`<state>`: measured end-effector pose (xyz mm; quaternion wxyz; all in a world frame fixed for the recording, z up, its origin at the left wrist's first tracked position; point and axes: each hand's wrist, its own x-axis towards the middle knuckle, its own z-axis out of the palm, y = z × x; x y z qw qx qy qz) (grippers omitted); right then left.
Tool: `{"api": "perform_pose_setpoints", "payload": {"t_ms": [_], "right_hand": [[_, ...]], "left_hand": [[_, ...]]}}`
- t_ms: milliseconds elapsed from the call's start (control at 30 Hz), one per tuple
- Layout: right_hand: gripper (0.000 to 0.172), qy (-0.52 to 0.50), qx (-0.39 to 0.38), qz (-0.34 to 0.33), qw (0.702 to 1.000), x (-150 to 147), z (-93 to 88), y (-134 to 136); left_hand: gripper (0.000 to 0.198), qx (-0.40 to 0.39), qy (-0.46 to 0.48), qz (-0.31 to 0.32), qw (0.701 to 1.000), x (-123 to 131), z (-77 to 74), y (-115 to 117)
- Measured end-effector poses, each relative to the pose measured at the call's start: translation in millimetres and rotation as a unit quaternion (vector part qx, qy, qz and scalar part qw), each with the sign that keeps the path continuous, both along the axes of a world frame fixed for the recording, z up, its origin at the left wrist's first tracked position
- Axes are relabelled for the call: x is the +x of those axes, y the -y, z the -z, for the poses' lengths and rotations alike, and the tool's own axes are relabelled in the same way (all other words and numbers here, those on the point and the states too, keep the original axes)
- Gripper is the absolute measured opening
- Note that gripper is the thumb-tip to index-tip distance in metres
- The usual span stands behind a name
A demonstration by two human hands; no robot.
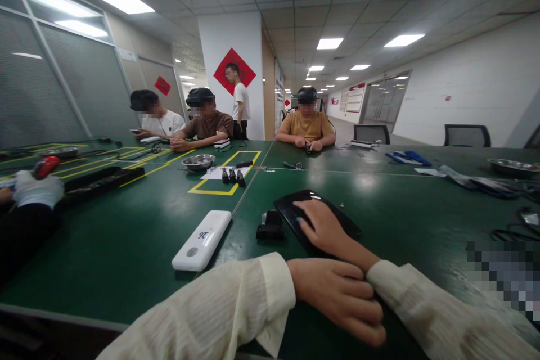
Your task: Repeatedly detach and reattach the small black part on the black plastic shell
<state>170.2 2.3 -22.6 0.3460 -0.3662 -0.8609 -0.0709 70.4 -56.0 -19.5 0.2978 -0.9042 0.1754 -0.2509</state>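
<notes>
My right hand (323, 225) lies over a flat, glossy black panel (310, 198), its index finger and thumb stretched out and apart. Whether the panel is a tablet or a tray I cannot tell. My left hand (340, 298) crosses in front of my right wrist, palm down, fingers loosely bent and spread, with nothing visible in it; its thumb is hidden. Just left of the panel sits a small black clip-like device (270, 226). Farther left lies a white power bank (202, 241) marked 26.
Small black parts (233, 175) and a metal bowl (198, 162) stand near yellow tape. At left, a co-worker's gloved hand (37, 188) is beside a long black tray (101, 181). Several people sit across the green table (139, 236). Cables (514, 233) lie at right.
</notes>
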Motion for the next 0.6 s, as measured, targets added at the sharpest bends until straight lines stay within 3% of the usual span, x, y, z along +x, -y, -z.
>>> {"api": "perform_pose_setpoints", "payload": {"t_ms": [133, 233, 333, 400, 467, 533, 600], "right_hand": [[0.067, 0.144, -0.029, -0.039, 0.988, -54, -5.6, 28], [0.05, 0.171, -0.051, -0.05, 0.983, -69, -2.2, 30], [0.035, 0.128, -0.057, -0.061, 0.988, -69, 1.0, 27], [0.034, 0.034, -0.067, -0.068, 0.995, -66, -0.7, 22], [0.031, -0.121, -0.095, -0.068, 0.986, -60, -5.5, 13], [0.027, -0.306, -0.158, -0.048, 0.937, -52, -10.9, -2], [0.027, -0.462, -0.244, -0.008, 0.853, -39, -14.3, -21]], "left_hand": [[0.024, 0.003, 0.018, 0.066, 0.998, 6, 5.3, 9], [0.021, 0.0, 0.026, 0.048, 0.998, 4, 2.8, 12], [0.017, -0.002, 0.016, 0.018, 1.0, 2, -1.7, 13], [0.015, -0.005, -0.004, 0.01, 1.0, 1, -3.7, 13], [0.015, -0.011, -0.016, 0.015, 1.0, 2, -4.7, 12], [0.018, -0.021, -0.002, 0.016, 1.0, 2, -5.2, 10], [0.021, -0.031, 0.022, 0.009, 0.999, 2, -5.8, 9]]}}
